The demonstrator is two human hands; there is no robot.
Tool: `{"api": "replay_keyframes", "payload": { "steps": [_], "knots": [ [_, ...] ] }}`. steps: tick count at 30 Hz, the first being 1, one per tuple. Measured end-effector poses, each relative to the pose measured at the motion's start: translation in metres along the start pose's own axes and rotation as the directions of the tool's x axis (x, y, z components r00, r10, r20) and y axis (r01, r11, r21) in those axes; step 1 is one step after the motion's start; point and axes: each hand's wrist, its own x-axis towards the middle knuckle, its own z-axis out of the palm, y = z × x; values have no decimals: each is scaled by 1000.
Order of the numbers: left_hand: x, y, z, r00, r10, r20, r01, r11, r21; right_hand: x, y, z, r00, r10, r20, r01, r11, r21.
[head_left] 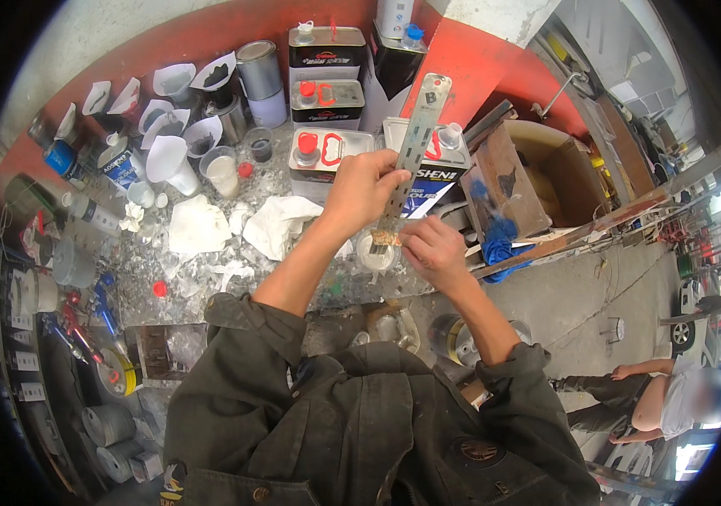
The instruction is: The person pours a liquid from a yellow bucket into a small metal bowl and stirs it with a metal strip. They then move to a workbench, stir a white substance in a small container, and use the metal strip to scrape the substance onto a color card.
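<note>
Above the cluttered surface, the left hand grips a long metal strip upright. The right hand pinches its brown-caked lower end; residue remains, so cleaning looks unfinished.

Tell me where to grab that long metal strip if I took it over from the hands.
Grip the metal strip on its bare upper half, probably from the right side, pinching its flat faces. The left hand already wraps the middle, and the right hand works at the lower end, where something brownish sits. The top end stands free and tilted, above the cans.
</note>
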Motion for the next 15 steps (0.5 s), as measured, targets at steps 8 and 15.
{"api": "replay_keyframes", "payload": {
  "steps": [8,15],
  "knots": [
    [2,1,-2,1000,9,-9,-9,1000,-17,-32,-9,33,998,-25,57,25,1000,11],
    [-4,-8,5,1000,22,-18,-22,1000,17,-39,-11,30,996,24,81,-25,999,19]
  ]
}}
